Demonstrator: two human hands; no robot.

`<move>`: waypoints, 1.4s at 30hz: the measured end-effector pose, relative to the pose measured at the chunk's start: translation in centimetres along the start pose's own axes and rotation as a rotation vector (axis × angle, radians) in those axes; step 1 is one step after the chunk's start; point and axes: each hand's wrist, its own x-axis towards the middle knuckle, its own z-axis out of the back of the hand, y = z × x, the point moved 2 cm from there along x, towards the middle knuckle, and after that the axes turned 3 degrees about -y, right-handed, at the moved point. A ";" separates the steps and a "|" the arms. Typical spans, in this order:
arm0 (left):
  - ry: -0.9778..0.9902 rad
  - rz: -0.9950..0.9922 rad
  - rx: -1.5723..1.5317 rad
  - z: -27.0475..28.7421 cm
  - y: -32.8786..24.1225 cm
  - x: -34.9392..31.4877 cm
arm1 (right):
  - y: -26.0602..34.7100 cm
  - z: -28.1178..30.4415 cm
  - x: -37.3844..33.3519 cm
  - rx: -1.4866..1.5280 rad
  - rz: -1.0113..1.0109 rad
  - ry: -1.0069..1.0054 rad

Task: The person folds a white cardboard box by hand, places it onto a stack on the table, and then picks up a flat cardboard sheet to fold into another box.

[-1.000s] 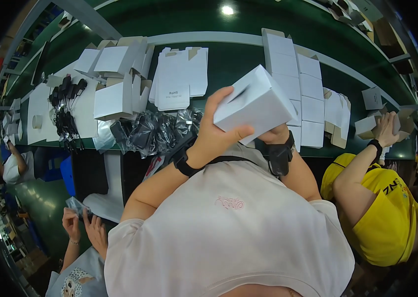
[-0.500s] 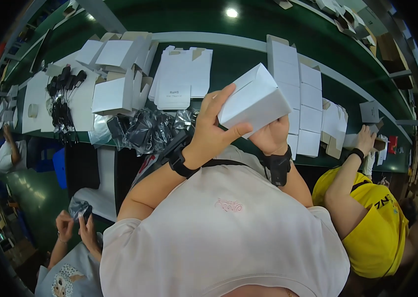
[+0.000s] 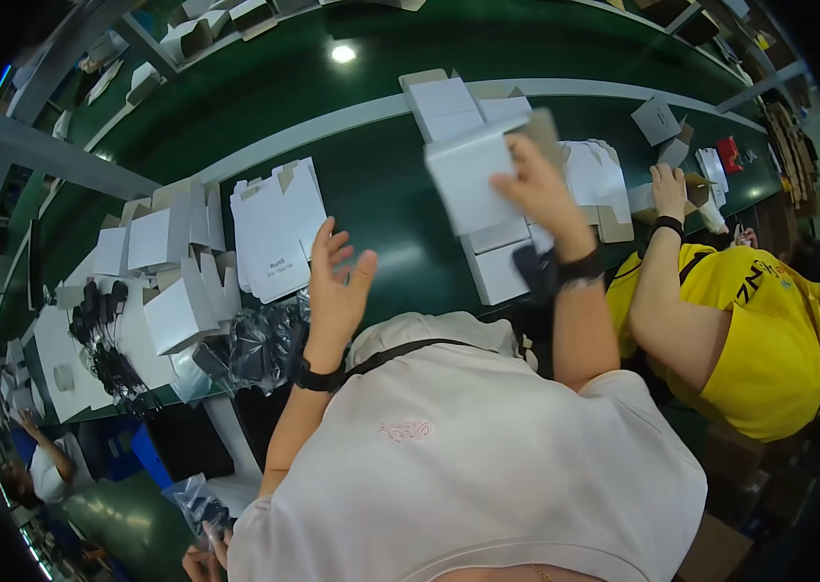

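A white carton box (image 3: 468,184), slightly blurred, is in my right hand (image 3: 548,194), whose thumb and fingers close on its right side. It hangs over the stacked white boxes (image 3: 505,272) at the middle right of the bench and hides part of them. My left hand (image 3: 334,291) is held up with fingers apart and nothing in it. Nearest to that hand are the flat white card sheets (image 3: 279,228) and the black items in clear plastic bags (image 3: 260,344).
Open white boxes (image 3: 172,238) stand at the left, beside black cabled adapters (image 3: 99,330). On the right, a co-worker in a yellow shirt (image 3: 764,339) reaches to a small box. Another person's hands (image 3: 208,555) hold a bagged item at lower left. A metal rail (image 3: 352,121) runs behind.
My right hand has carried the white box rightward to the stacked boxes. My left hand has let go of it and moved left. The whole view has turned to the right.
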 end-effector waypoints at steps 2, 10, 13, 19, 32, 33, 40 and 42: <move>-0.069 0.021 0.010 1.5 0.6 0.8 | -0.7 4.2 2.5 -0.255 0.040 0.079; -0.399 -0.286 0.735 7.8 5.7 3.2 | -4.1 5.3 17.3 -0.880 -0.063 0.353; -0.396 -0.062 0.721 9.3 8.2 2.6 | -4.7 2.2 20.2 -0.825 -0.188 0.455; -0.428 -0.058 0.759 9.0 10.0 2.0 | -4.2 0.1 20.6 -0.785 -0.149 0.581; -0.432 -0.055 0.922 9.2 12.0 4.7 | -1.7 -1.3 13.9 -0.566 0.094 0.243; -0.424 -0.008 0.935 8.9 12.0 5.0 | -1.3 -2.6 13.0 -0.491 0.137 0.304; -0.320 0.139 0.942 8.6 10.6 6.8 | -3.4 -20.8 6.5 -0.291 0.162 0.265; -0.293 0.105 0.984 8.2 11.3 6.6 | -5.9 -23.9 6.4 -0.313 0.060 0.280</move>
